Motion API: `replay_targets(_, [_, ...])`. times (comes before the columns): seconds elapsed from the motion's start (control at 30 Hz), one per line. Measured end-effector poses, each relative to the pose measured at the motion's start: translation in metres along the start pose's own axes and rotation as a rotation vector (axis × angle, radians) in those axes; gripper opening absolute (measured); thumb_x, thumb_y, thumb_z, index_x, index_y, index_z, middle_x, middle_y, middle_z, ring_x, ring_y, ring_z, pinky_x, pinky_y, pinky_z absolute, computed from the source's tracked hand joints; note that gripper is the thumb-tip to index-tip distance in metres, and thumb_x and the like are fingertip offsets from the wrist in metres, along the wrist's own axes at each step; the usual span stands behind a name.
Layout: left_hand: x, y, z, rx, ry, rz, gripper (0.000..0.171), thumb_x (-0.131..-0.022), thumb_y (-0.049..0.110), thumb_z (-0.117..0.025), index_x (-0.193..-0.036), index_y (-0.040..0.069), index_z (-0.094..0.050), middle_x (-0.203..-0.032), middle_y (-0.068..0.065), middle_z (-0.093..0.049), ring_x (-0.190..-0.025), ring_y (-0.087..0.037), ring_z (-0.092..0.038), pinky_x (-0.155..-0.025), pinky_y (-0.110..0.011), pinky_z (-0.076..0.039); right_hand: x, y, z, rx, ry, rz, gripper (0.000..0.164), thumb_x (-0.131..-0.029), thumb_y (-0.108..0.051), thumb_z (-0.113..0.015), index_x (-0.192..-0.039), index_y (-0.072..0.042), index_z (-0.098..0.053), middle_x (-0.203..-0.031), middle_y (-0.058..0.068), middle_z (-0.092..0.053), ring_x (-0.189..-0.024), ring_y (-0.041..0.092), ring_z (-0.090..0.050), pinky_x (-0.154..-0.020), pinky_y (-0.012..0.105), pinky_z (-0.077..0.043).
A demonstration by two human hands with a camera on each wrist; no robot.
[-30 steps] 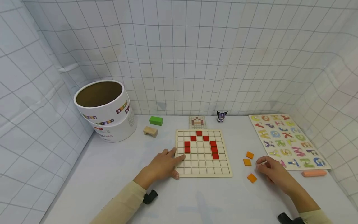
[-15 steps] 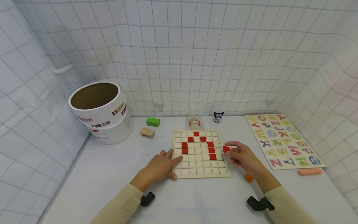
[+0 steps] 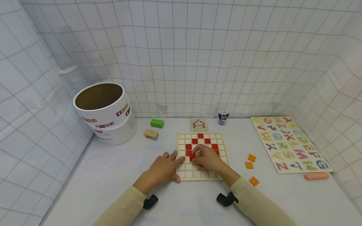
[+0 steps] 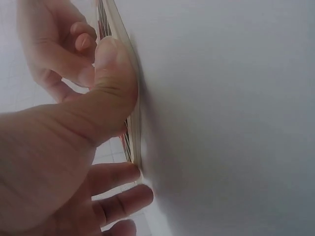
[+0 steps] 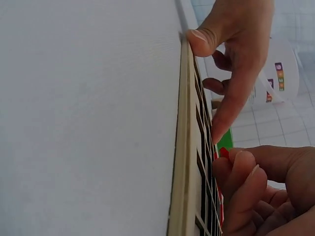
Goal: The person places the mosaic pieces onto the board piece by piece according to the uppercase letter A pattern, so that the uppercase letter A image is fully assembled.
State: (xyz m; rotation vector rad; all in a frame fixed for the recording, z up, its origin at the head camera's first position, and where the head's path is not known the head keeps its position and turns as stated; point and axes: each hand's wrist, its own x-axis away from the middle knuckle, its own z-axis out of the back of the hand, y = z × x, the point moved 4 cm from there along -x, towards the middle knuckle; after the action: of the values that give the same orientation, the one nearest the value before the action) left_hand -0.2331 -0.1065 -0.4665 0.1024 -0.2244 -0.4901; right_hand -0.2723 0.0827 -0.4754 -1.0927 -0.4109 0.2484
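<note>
And there it is: your right hand (image 3: 210,160) pinches a red tile (image 3: 192,157) over the left half of the grid board (image 3: 196,174); your left hand (image 3: 162,169), fingers spread, touches that board's left edge!
</note>
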Motion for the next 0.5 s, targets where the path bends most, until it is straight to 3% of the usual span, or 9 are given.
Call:
replay_targets(0.17, [0.0002, 0.0002, 0.0003, -0.042, 0.018, 0.022, 0.091, -0.073, 0.056, -0.080, -0.153, 0.023, -0.050, -0.158, -0.016, -0.043, -0.122, -0.035, -0.048, -0.095, -0.050, -0.043, -0.0046, -0.0083, -0.0078, 0.250, 0.045, 0.058, 0.022, -0.088, -0.009, -0.073, -0.108, -0.013, -0.065, -0.071, 0.001, -0.059, -0.058, 0.015, -0.054, -0.056, 0.030, -0.045])
replay_targets(0.37, [0.0008, 0.0011, 0.0009, -0.042, 0.017, 0.022, 0.092, -0.074, 0.056, -0.079, -0.153, 0.020, -0.049, -0.158, -0.017, -0.043, -0.120, -0.034, -0.048, -0.093, -0.049, -0.044, -0.0037, -0.0111, -0.0108, 0.311, 0.052, 0.083, 0.024, -0.089, -0.011, -0.073, -0.112, -0.014, -0.069, -0.073, 0.000, -0.058, -0.066, 0.016, -0.052, -0.059, 0.031, -0.042])
replay_targets(0.5, [0.0013, 0.0020, 0.0029, -0.033, 0.008, 0.016, 0.091, -0.074, 0.056, -0.078, -0.153, 0.019, -0.049, -0.159, -0.017, -0.042, -0.120, -0.034, -0.048, -0.094, -0.049, -0.045, 0.0045, -0.0103, -0.0093, 0.433, 0.031, 0.147, 0.030, -0.093, -0.012, -0.069, -0.123, -0.014, -0.072, -0.072, -0.003, -0.056, -0.066, 0.013, -0.050, -0.058, 0.028, -0.041])
